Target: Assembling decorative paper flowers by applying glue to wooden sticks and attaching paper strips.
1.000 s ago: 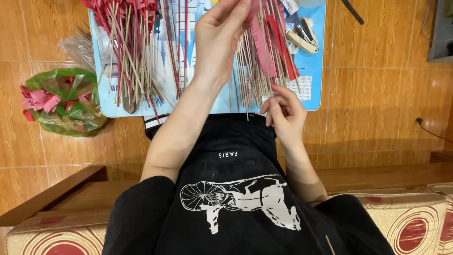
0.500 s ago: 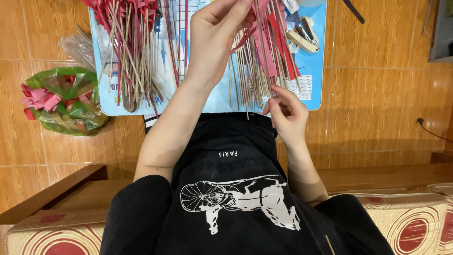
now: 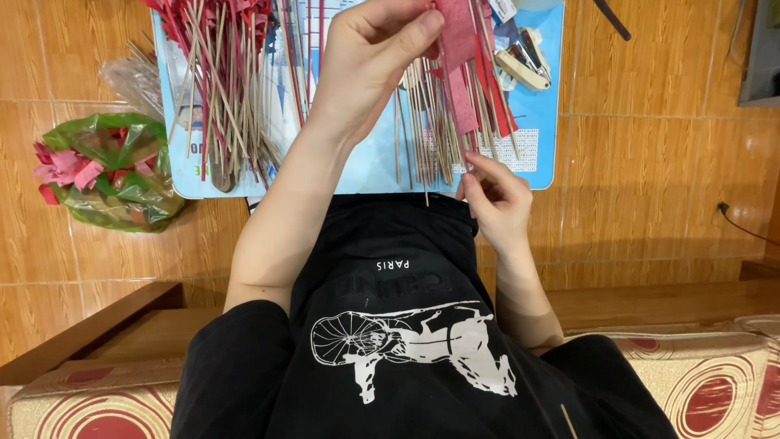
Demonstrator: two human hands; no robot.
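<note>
Above the blue board [image 3: 536,154], left hand [image 3: 370,65] pinches red paper [image 3: 457,32]; right hand [image 3: 491,195] grips a stick [image 3: 424,154], wrapping underway; next needs alignment.

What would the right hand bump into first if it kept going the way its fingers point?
Probably the bundle of thin sticks on the blue board: the right hand points up at their lower ends, almost touching them already.

thin bamboo stick [image 3: 455,106] with red paper strip [image 3: 457,36] at top, held upright-tilted above blue mat, among loose pile of similar sticks [image 3: 422,122]
</note>
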